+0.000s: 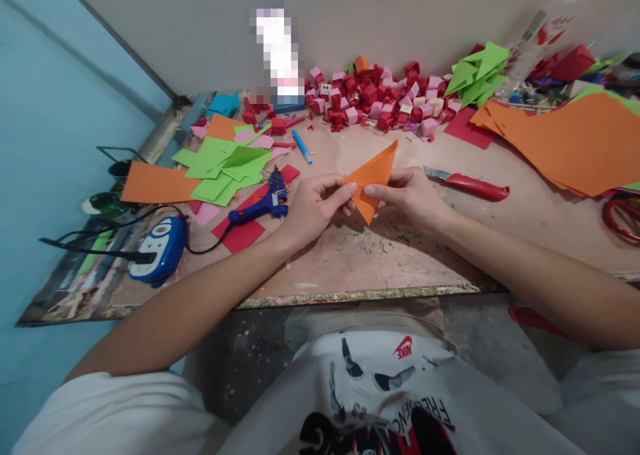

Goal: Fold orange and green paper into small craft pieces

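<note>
orange paper (373, 178) sits in the middle of the frame. the left hand (320, 205) and right hand (413, 195) pinch it with thumbs on top, maybe to keep the fold flat. the glue gun (263, 202) rests left of them, probably to stay close.

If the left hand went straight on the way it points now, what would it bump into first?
The orange paper that the left hand holds, then probably the right hand just beyond, though one view leaves depth unclear.
</note>
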### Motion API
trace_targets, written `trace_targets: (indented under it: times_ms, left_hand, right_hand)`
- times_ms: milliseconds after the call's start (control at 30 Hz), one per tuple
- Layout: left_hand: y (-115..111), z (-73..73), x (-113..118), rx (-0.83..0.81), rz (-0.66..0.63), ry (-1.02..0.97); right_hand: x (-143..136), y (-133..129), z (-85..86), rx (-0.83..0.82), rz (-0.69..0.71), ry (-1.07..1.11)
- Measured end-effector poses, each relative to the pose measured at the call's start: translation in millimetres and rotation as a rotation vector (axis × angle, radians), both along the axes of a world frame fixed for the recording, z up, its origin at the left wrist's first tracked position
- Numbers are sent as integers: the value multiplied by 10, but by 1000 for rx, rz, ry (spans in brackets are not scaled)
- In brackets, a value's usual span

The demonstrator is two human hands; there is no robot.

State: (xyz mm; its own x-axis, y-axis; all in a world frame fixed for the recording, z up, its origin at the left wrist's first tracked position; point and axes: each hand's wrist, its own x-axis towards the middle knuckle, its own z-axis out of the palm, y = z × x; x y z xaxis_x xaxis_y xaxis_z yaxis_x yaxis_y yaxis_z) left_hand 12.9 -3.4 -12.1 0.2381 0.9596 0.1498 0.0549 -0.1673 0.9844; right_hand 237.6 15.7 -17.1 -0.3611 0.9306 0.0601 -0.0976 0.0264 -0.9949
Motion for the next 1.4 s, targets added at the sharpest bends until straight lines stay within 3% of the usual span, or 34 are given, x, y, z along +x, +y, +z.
trace_targets:
  times_ms: [200,467,867,1400]
  left_hand:
    - [25,-16,-21,33,-32,22]
    - [23,2,-47,196,-129,246]
    - [12,-34,-68,284,-152,392]
    - [16,-58,-61,259,-160,366]
  right_hand:
    - [-7,-16,26,-13,51,-84]
    - [-10,14,40,65,194,-161]
    - [14,13,16,23,193,-185]
    - [0,8,-2,-25,151,-139]
